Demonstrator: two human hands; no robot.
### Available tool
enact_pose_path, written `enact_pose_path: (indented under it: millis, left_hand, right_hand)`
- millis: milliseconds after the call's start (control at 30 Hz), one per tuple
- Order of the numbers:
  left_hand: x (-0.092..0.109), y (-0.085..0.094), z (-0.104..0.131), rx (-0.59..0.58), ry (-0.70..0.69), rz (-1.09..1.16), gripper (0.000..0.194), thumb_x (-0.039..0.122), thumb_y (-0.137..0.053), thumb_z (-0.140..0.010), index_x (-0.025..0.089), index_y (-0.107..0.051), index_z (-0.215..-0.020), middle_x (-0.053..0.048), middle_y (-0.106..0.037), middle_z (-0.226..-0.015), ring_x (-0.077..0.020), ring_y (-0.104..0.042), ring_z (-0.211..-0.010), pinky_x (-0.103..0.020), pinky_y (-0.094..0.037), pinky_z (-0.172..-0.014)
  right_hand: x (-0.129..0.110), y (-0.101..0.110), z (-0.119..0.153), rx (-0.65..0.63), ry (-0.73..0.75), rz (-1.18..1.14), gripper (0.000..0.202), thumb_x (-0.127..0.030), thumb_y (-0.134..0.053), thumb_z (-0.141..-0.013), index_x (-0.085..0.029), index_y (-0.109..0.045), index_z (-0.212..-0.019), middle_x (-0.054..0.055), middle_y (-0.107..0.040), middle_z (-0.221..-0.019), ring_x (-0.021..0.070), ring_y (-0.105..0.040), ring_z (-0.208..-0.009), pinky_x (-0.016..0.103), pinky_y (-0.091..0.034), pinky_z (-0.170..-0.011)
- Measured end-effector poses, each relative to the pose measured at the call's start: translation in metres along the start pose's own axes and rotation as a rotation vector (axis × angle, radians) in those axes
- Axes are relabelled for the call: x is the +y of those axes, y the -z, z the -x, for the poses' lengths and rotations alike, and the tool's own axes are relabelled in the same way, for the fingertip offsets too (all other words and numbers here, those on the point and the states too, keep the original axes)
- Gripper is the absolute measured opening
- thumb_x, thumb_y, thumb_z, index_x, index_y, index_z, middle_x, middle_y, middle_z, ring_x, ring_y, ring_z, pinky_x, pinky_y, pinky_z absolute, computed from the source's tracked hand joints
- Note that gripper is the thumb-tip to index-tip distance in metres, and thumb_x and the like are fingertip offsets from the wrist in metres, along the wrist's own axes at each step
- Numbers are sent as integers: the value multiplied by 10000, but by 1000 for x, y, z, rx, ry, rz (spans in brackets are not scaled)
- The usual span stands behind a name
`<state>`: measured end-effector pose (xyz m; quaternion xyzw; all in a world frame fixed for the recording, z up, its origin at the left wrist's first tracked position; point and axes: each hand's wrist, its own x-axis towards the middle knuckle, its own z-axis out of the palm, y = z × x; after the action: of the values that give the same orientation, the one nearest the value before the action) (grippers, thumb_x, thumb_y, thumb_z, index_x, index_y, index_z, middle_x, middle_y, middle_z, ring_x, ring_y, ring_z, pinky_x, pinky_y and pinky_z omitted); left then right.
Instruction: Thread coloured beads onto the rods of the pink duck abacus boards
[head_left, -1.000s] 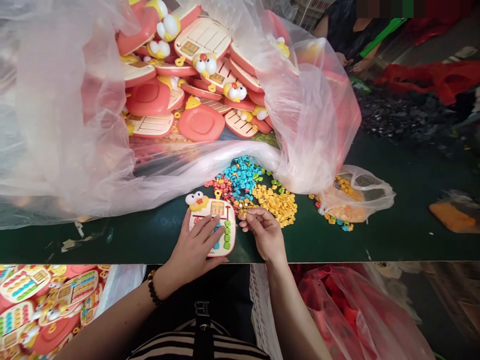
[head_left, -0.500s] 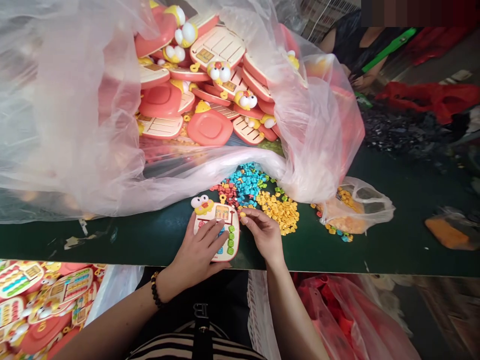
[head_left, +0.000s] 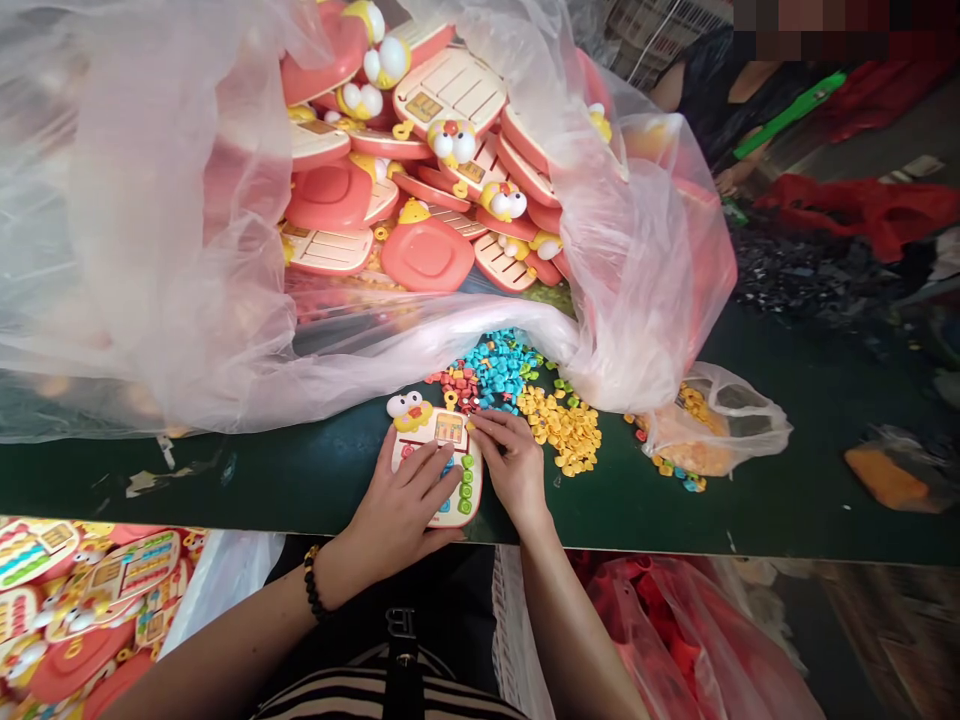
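A cream toy board (head_left: 459,512) with a yellow big-eyed head lies flat near the table's front edge. Green pieces fill its right column; blue and pink ones show between my fingers. My left hand (head_left: 409,497) rests spread over the board, holding it down. At the board's upper right corner, my right hand (head_left: 514,462) pinches a small yellow piece (head_left: 470,425). Just behind lie loose blue pieces (head_left: 499,362), red pieces (head_left: 456,385) and a yellow pile (head_left: 566,430).
A large plastic bag (head_left: 247,330) full of red-backed toy boards (head_left: 427,255) fills the back. A small bag (head_left: 705,440) of orange pieces lies right. Filled boards (head_left: 82,640) are at lower left. A person (head_left: 720,100) is at the upper right.
My right hand has moved left with the yellow piece, from beside the board to its upper right corner. My left hand stays on the board. The view has shifted slightly.
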<state>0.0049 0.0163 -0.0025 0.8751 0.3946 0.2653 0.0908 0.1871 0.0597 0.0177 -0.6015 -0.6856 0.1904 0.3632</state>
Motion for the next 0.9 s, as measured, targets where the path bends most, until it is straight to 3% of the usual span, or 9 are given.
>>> enact_pose_path:
  millis: [267, 433, 600, 900]
  left_hand:
    - [-2, 0, -1, -6, -13, 2, 554, 555, -615, -811, 194, -577, -1231, -95, -575, -1337, -275, -488, -1240, -584, 34, -1170]
    - [-1, 0, -1, -12, -4, 8, 532, 551, -583, -836, 197, -573, -1232, -85, -574, -1342, -273, -475, -1255, -598, 84, -1151]
    - [-1, -1, 1, -29, -3, -10, 545, 550, -566, -844, 210, -557, -1269, -88, -568, -1346, -281, -450, -1282, -606, 43, -1155]
    - [-2, 0, 0, -26, -12, -16, 530, 549, -533, -866, 208, -562, -1271, -72, -574, -1342, -276, -433, -1288, -592, 48, -1159]
  right_hand:
    - [1, -2, 0, -10, 21, 13, 201, -295, -567, -898, -269, -747, -984, 60, -710, -988, 203, -646, -917, 390, -526, -839]
    - [4, -2, 4, -1, 112, 109, 222, -258, -543, -913, -261, -730, -1033, 65, -703, -1003, 201, -639, -922, 386, -530, -825]
    - [4, 4, 4, -45, 201, 169, 251, -224, -526, -919, -243, -711, -1087, 80, -700, -1044, 210, -635, -964, 400, -524, -861]
    - [6, 14, -21, -241, 23, 4, 170, -255, -589, -883, -241, -755, -916, 61, -711, -940, 186, -665, -888, 331, -553, -795]
